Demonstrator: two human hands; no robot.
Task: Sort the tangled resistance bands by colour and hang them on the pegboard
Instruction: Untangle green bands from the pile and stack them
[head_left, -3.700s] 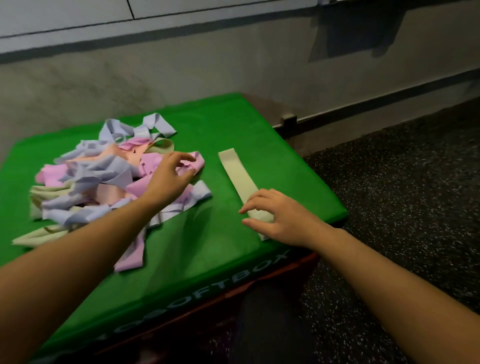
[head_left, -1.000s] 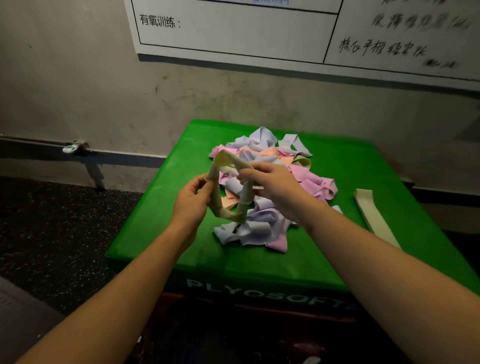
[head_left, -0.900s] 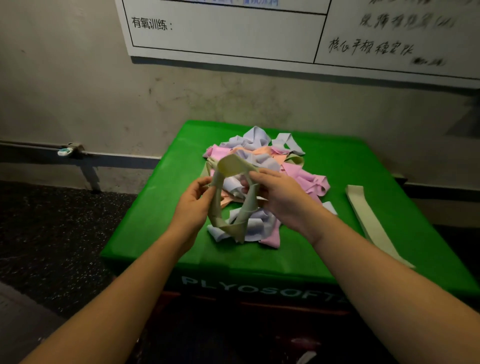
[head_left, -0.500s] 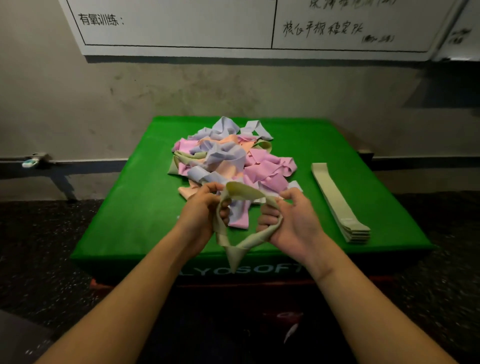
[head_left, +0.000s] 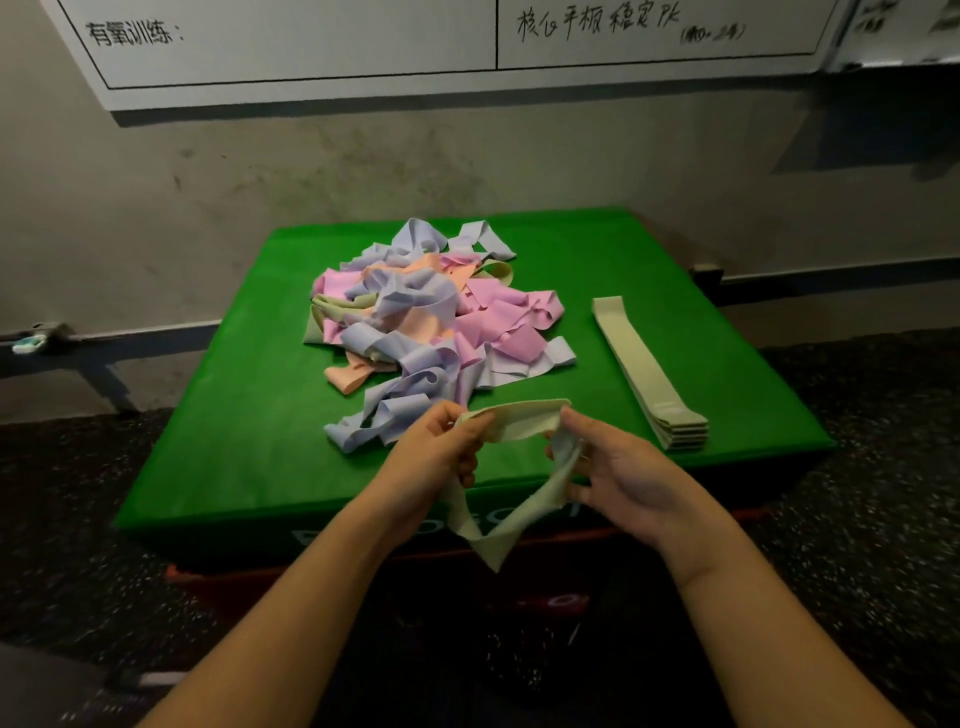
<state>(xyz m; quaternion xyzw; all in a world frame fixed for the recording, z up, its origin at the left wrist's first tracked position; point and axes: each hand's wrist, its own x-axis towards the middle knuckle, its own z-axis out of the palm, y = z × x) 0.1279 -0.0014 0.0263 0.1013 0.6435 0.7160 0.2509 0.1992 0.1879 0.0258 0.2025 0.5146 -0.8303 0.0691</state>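
Now pulling one pale green band (head_left: 511, 423) open between both hands.

Nearest, left hand (head_left: 434, 457) and right hand (head_left: 621, 470) each pinch it, fingers clamped, likely to flatten it (matching the folded green stack (head_left: 647, 371) at right); beyond, the tangled pile (head_left: 431, 317) sits mid green box (head_left: 234, 415), unsorted.

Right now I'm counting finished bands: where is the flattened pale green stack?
The pale green stack lies on the green box's right side, right of the tangled pile.

Dim, soft indoor light, dark corners, wide-angle bending at edges, slight motion blur
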